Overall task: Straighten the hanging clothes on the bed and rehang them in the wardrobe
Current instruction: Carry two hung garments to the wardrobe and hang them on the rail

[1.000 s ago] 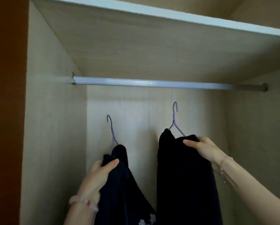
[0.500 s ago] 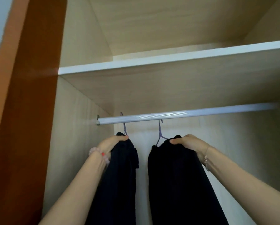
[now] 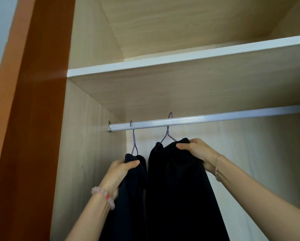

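1. The wardrobe [image 3: 86, 153] is lined with pale, matt wood-grain panels and framed on the left by a smooth orange-brown upright [image 3: 32, 136].
2. A flat shelf [image 3: 180, 58] with a white front edge is fixed across the upper part.
3. Below the shelf, a ribbed silver rail [image 3: 206, 119] is mounted from the left wall and runs off to the right.
4. The larger dark garment [image 3: 180, 197], soft and almost black, is hung from the rail on the right; its top edge is bunched under the right hand and the rest falls in a broad, straight drape.
5. The smaller dark garment [image 3: 128, 206] is hung just to its left, nearly touching it, in a narrower fold.
6. The right hand [image 3: 196, 152] is reached up with the arm extended; the garment's shoulder is clenched between thumb and curled fingers.
7. The left hand [image 3: 121, 173] is raised lower, and the top of the smaller garment is pinched between thumb and fingers.
8. Two thin purple wire hangers are hooked over the rail: the right hanger [image 3: 167, 134] above the right hand, the left hanger [image 3: 133, 141] above the left.
9. A pink beaded bracelet [image 3: 104, 197] is worn on the left wrist, and a fine chain bracelet [image 3: 217, 169] on the right.
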`<state>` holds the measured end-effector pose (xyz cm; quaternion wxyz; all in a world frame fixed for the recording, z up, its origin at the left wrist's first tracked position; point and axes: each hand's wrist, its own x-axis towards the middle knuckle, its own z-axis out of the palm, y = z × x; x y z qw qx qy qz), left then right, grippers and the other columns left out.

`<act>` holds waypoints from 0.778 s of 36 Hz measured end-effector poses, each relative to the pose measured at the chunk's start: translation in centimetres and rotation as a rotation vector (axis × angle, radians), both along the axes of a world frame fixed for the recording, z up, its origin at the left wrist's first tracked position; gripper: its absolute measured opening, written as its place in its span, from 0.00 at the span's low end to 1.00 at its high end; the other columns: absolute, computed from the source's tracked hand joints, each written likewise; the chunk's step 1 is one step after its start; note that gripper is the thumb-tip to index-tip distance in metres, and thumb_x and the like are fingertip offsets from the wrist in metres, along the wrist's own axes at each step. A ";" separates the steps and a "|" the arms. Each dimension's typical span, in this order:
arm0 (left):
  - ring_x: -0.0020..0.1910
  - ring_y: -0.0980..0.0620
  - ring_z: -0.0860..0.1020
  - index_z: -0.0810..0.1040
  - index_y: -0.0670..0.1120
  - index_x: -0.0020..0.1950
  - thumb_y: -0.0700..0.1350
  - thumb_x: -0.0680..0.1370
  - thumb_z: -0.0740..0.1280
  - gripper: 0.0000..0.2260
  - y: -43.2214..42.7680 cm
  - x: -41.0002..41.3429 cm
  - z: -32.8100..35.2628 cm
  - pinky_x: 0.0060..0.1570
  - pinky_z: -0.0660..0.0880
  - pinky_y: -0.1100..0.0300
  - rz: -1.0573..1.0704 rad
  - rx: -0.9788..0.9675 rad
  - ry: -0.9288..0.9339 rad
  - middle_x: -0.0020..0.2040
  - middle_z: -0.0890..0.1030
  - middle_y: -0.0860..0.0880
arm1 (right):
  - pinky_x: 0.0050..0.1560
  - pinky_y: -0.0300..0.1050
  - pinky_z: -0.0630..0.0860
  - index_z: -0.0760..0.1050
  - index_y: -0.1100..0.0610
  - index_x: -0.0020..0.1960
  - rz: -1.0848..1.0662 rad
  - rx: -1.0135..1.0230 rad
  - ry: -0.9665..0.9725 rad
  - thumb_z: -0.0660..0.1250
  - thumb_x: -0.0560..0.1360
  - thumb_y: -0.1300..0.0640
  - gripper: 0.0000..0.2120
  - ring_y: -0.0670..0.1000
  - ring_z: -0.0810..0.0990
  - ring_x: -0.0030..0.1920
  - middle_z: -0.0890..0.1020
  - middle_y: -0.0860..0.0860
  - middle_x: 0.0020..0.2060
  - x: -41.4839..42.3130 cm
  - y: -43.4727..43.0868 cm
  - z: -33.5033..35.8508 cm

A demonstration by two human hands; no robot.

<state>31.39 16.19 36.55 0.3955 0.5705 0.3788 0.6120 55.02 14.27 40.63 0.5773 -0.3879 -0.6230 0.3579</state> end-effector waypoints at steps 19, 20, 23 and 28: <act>0.35 0.47 0.83 0.82 0.37 0.48 0.37 0.80 0.70 0.03 -0.3 -0.5 -1.0 0.31 0.82 0.63 0.034 0.005 -0.092 0.34 0.86 0.45 | 0.42 0.42 0.79 0.76 0.67 0.54 0.037 0.094 -0.223 0.65 0.75 0.61 0.11 0.53 0.80 0.39 0.81 0.58 0.42 -4.5 0.6 -0.2; 0.36 0.47 0.83 0.82 0.37 0.48 0.37 0.80 0.70 0.03 -0.4 -0.7 -1.0 0.32 0.81 0.62 0.037 0.004 -0.086 0.33 0.86 0.45 | 0.43 0.43 0.78 0.76 0.67 0.54 0.025 0.102 -0.239 0.64 0.75 0.61 0.11 0.53 0.80 0.40 0.81 0.58 0.42 -4.6 0.6 -0.8; 0.32 0.48 0.82 0.81 0.37 0.47 0.37 0.80 0.70 0.05 -0.9 -0.7 -0.7 0.27 0.79 0.67 0.053 0.008 -0.070 0.37 0.83 0.42 | 0.41 0.40 0.77 0.76 0.65 0.53 -0.018 0.140 -0.350 0.63 0.76 0.59 0.10 0.51 0.80 0.39 0.80 0.55 0.42 -4.9 0.5 -2.9; 0.35 0.46 0.80 0.80 0.37 0.50 0.38 0.82 0.68 0.04 -1.3 0.5 -0.9 0.22 0.76 0.70 0.092 0.023 -0.041 0.39 0.81 0.42 | 0.43 0.40 0.76 0.75 0.60 0.54 -0.041 0.170 -0.425 0.63 0.76 0.57 0.10 0.50 0.80 0.42 0.81 0.54 0.44 -5.2 0.4 -4.4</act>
